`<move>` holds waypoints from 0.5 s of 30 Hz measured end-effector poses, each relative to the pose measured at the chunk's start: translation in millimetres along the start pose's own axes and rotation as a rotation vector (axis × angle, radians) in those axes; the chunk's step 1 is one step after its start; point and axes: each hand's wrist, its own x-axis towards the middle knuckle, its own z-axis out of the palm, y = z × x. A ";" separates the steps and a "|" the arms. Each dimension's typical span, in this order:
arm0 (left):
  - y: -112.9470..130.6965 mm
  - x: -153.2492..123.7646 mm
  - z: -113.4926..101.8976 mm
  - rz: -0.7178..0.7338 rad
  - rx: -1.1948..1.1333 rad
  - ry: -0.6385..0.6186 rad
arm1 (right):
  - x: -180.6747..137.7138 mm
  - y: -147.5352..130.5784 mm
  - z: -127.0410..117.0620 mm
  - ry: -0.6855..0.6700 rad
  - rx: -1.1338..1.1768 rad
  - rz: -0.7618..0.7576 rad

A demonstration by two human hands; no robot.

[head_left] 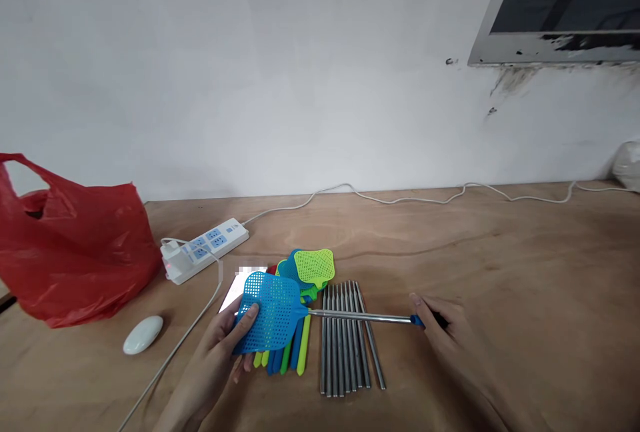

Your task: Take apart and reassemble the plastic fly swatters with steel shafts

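Note:
A blue fly swatter [273, 312] with a metal rod is held level between both hands. My left hand [225, 345] grips its perforated head, thumb on top. My right hand [443, 325] is closed round the blue handle at the other end, most of which the fingers hide. Under the rod lie several metal rods [345, 359] side by side. Partly behind the blue head are several coloured handles [301, 349] in yellow, blue and green. Beyond it rests a pile of swatter heads, with a yellow-green head [315, 267] on top.
A lit screen [235, 291] lies partly behind the swatter. A white power strip [207, 250] with a plug and cable stands back left. A white mouse [143, 335] and a red plastic bag [80, 252] are at the left. A white cord [390, 201] runs along the wall.

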 end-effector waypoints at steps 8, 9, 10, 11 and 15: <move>-1.3 0.5 -0.7 0.011 0.002 -0.007 | 0.8 1.7 2.6 0.062 -0.183 -0.096; -1.8 0.7 -0.4 0.017 0.001 -0.005 | 0.4 1.9 3.1 0.063 -0.179 -0.100; -2.1 0.8 0.1 0.021 0.002 -0.006 | -0.1 2.0 3.7 0.064 -0.169 -0.100; -2.2 0.7 0.8 0.025 0.006 -0.008 | -0.5 2.2 4.3 0.065 -0.156 -0.095; -0.7 -0.2 4.2 0.030 0.018 -0.015 | -1.7 2.4 6.5 0.068 -0.107 -0.088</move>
